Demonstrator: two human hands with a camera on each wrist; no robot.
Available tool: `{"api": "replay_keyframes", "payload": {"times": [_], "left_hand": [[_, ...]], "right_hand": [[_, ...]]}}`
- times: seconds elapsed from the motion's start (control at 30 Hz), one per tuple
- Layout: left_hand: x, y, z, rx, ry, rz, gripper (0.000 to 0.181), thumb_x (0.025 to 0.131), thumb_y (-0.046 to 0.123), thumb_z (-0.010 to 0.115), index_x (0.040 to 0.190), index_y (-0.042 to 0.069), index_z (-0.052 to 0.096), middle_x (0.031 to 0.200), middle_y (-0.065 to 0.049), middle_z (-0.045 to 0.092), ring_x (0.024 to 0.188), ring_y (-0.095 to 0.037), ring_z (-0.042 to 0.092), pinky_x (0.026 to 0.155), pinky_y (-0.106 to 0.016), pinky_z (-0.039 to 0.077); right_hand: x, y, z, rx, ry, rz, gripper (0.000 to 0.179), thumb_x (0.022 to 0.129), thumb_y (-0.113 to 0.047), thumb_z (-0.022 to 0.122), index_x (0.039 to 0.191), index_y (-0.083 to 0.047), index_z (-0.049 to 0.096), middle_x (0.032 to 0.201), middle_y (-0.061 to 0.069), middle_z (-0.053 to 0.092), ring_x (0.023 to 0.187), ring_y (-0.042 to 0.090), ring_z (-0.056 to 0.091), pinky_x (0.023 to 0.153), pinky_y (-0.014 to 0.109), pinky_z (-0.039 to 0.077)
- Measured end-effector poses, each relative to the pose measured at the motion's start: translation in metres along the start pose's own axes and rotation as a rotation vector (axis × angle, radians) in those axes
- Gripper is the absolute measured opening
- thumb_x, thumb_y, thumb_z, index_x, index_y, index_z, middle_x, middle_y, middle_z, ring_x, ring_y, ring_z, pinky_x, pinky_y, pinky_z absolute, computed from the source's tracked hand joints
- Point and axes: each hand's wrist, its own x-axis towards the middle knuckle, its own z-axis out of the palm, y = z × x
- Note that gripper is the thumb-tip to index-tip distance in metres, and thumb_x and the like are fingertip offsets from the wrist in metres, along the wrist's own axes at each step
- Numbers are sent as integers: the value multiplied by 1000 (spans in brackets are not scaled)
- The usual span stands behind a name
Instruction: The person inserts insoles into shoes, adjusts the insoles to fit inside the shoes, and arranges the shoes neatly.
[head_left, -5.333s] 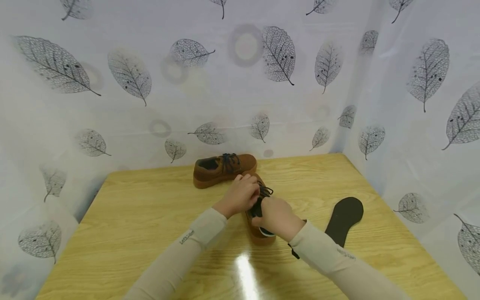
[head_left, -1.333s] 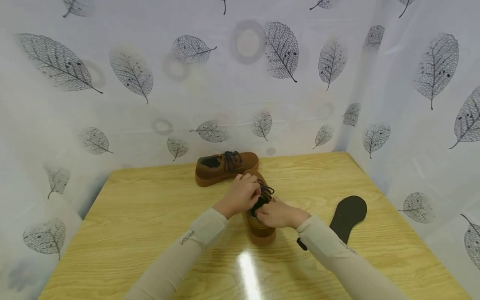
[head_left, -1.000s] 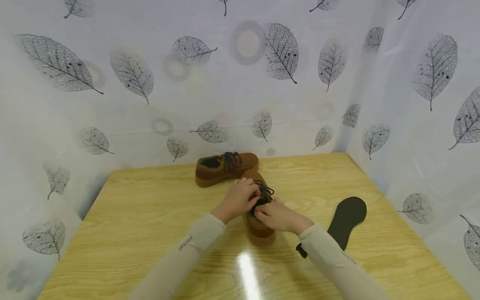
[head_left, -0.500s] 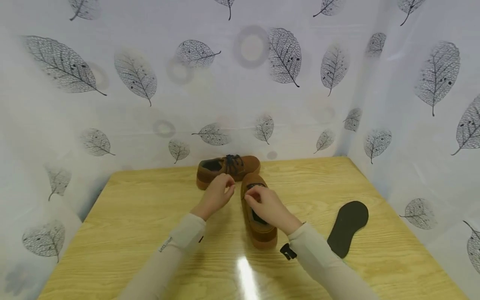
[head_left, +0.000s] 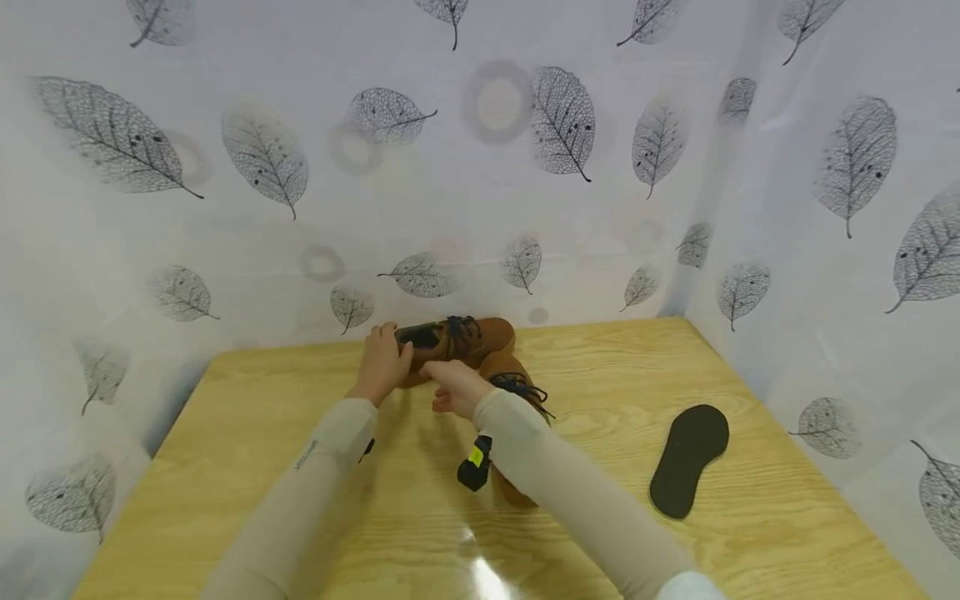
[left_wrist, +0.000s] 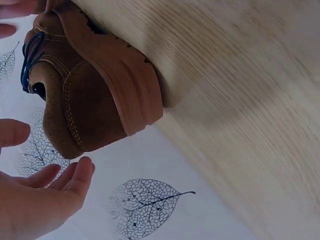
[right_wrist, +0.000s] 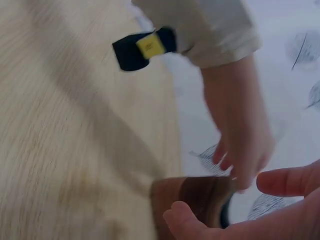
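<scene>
Two brown lace-up shoes stand on the table. The rear shoe [head_left: 487, 335] lies sideways with its heel to the left and dark laces on top. My left hand [head_left: 381, 364] is at that heel; in the left wrist view its thumb and fingers are spread around the heel end [left_wrist: 95, 107], and I cannot tell whether they touch. My right hand [head_left: 459, 385] reaches along the rear shoe's near side. In the right wrist view the right hand [right_wrist: 265, 215] has its fingers parted beside the shoe. The front shoe [head_left: 501, 365] is partly hidden under my right forearm.
A dark insole [head_left: 688, 460] lies flat at the right of the wooden table [head_left: 600, 375]. Behind the table hangs a white curtain [head_left: 465, 200] with a leaf print. A black wrist device [head_left: 474, 467] hangs below the right sleeve.
Both hands have left the front shoe's opening and laces and moved left to the rear shoe. The insole, earlier partly covered by the right arm, now shows whole.
</scene>
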Motion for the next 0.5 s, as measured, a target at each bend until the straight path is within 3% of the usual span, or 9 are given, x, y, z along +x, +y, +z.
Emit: {"api": "replay_keyframes", "payload": {"times": [0.07, 0.13, 0.23, 0.33, 0.43, 0.5], "left_hand": [[4, -2, -1, -18, -31, -25, 52, 99, 17, 46, 137, -16, 32, 133, -38, 37, 121, -50, 40, 100, -55, 37], [7, -4, -1, -40, -62, -46, 54, 100, 18, 43, 139, -17, 28, 135, -40, 35, 122, -51, 40, 101, -56, 35], [11, -4, 0, -59, -95, -70, 54, 101, 17, 39, 139, -18, 25, 136, -41, 33, 124, -51, 40, 103, -56, 34], [15, -3, 2, -72, -103, -90, 51, 101, 15, 37, 139, -17, 26, 137, -40, 33, 125, -50, 39, 103, -55, 34], [17, -2, 5, -78, -92, -93, 49, 100, 13, 36, 139, -16, 29, 138, -38, 33, 125, -49, 39, 103, -54, 34], [18, -2, 6, -71, -80, -91, 48, 99, 13, 36, 138, -15, 32, 136, -38, 35, 123, -48, 41, 103, -53, 35]], "right_hand": [[35, 12, 4, 60, 42, 5, 59, 90, -14, 57, 143, 3, 37, 148, 28, 25, 135, 46, 28, 100, 52, 40], [90, 34, 5, 104, 87, -1, 66, 88, -13, 58, 147, 0, 31, 152, 22, 22, 137, 44, 25, 96, 57, 41], [202, 82, 0, 144, 161, -37, 70, 86, -14, 56, 149, -3, 27, 153, 16, 25, 134, 42, 28, 87, 62, 43], [307, 130, -7, 170, 240, -52, 66, 84, -19, 56, 145, -7, 35, 147, 10, 36, 124, 36, 39, 77, 61, 46], [360, 154, -10, 189, 308, -47, 63, 84, -30, 64, 140, -8, 43, 141, 6, 44, 119, 31, 45, 74, 52, 48], [366, 154, -7, 190, 341, -40, 66, 86, -39, 66, 139, -7, 43, 138, 6, 46, 117, 28, 48, 73, 47, 49]]}}
